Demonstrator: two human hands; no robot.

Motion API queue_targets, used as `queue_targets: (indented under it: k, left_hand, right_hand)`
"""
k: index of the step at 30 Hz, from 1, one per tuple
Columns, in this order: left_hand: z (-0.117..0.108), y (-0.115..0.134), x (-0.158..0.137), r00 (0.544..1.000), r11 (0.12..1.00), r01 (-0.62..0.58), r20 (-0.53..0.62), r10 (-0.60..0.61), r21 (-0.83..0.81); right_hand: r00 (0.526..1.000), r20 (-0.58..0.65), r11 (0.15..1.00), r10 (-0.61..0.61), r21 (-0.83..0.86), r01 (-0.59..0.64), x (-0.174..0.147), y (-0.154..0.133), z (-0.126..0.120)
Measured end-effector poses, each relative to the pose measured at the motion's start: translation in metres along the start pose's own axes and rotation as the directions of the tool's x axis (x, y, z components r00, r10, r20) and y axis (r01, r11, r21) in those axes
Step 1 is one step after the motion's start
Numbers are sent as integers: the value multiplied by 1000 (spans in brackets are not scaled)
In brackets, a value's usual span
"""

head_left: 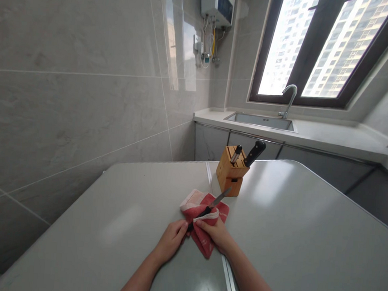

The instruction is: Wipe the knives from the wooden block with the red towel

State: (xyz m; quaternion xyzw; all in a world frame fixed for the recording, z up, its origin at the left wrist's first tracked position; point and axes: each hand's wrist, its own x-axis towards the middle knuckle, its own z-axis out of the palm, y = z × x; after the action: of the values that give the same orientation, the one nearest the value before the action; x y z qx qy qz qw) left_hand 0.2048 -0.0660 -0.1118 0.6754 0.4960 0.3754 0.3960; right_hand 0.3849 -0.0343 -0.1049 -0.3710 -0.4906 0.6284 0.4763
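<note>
My left hand (172,239) is closed around the lower end of a black-handled knife (205,212). The blade points up and to the right, toward the knife block. A red and white towel (202,245) lies under and around the knife, and my right hand (216,232) grips it with the thumb on top, close to the handle. Part of the handle is covered by the towel fold and my fingers. Just beyond the blade tip stands a wooden knife block (226,169). From its top stick out a large black-handled knife (255,153) and a smaller handle with a silvery part (236,154).
The pale table (136,195) has a metal seam running along it under my right forearm. Behind it, a counter (332,131) holds a sink (259,120) with a faucet (289,99) below the window. A tiled wall (82,110) bounds the left side.
</note>
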Motion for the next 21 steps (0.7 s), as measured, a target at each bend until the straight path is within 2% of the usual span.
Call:
queue_targets:
  k: [12, 21]
  left_hand:
    - [-2, 9, 1, 1000, 998, -30, 6, 30, 53]
    - [-2, 5, 1, 999, 998, -37, -2, 37, 57]
  right_hand:
    - [999, -30, 999, -42, -32, 41, 1, -5, 2]
    - [997, -77, 1000, 22, 18, -20, -2, -10, 5]
